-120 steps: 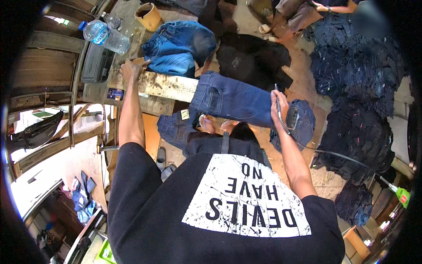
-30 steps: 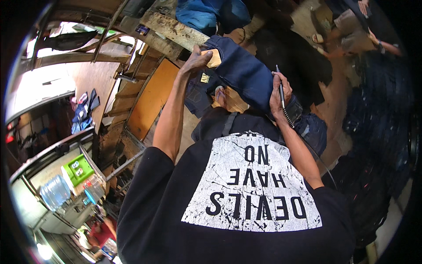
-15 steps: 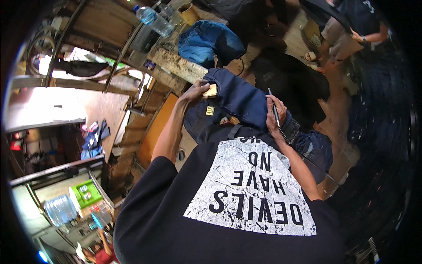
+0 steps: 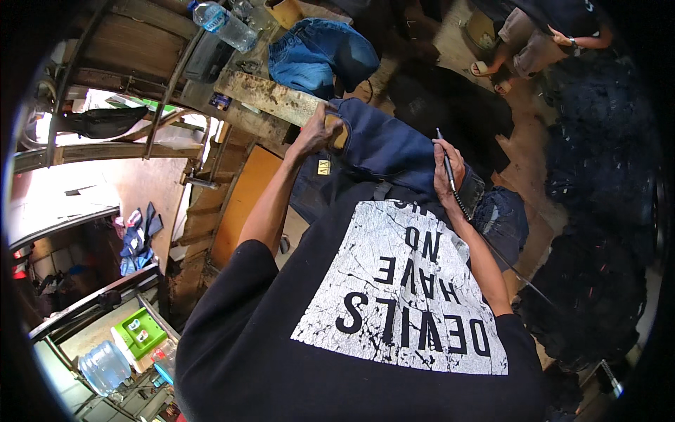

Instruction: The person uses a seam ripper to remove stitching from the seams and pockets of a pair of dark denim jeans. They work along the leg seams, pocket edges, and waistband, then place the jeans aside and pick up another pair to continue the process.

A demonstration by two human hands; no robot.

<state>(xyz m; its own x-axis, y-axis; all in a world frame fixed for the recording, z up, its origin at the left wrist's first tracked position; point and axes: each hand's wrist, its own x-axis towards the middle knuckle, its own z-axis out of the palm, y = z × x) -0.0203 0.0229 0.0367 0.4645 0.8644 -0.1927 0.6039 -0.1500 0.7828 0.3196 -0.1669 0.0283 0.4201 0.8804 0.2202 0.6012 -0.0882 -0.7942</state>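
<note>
Dark blue denim jeans [image 4: 387, 144] lie stretched across in front of my chest, one leg spread flat. At its left end a wooden piece [image 4: 338, 133] pokes out of the cloth. My left hand [image 4: 318, 132] is closed round that end, gripping wood and denim together. A slim pen-shaped handpiece [image 4: 448, 169] sits in my right hand [image 4: 450, 172], tip pointing up and away. From its lower end a coiled, dark cord [image 4: 461, 205] runs along my forearm. The right hand is beside the denim's right part; whether it touches the cloth I cannot tell.
Lighter blue jeans [image 4: 316, 56] lie beyond, beside a stained wooden plank [image 4: 274, 97] and a plastic bottle [image 4: 223, 27]. Another person [image 4: 541, 42] is at the far right. Dark cloth piles [image 4: 598, 211] spread on the right; crumpled denim [image 4: 500, 221] is near my right forearm.
The view has shifted, so most things sit further left. My left hand has turned more over the wooden piece's end. The handpiece stays in my right hand.
</note>
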